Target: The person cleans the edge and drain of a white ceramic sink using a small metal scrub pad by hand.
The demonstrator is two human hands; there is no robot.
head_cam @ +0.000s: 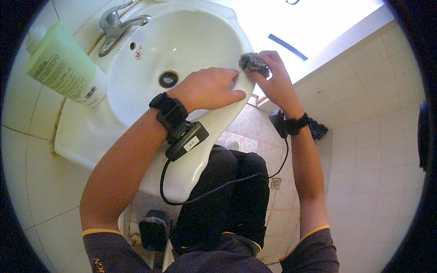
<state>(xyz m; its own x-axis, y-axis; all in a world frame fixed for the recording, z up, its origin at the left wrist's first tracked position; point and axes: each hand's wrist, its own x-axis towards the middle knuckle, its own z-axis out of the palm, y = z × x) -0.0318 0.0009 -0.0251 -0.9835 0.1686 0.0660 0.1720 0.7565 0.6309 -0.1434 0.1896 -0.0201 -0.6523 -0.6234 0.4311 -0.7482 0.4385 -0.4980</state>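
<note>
A white ceramic washbasin (pixel 150 44) lies before me. My right hand (pixel 273 76) grips a grey scouring pad (pixel 254 64), perhaps of steel wool, against the basin's right rim. Just left of it, my left hand (pixel 208 88) is over the inner wall near that rim, thumb apart from the fingers. Some of its fingers are hidden beneath the hand, and I see nothing held in it. Between the left hand and the faucet, the drain (pixel 168 79) shows at the bowl's bottom.
A chrome faucet (pixel 117 25) stands at the back. A pale green bottle (pixel 66 68) bearing writing is on the left deck. Black wrist devices share a cable (pixel 225 184) across my legs. Below are a black bin (pixel 153 230) and a floor drain (pixel 275 183); a tiled wall (pixel 368 136) borders the right.
</note>
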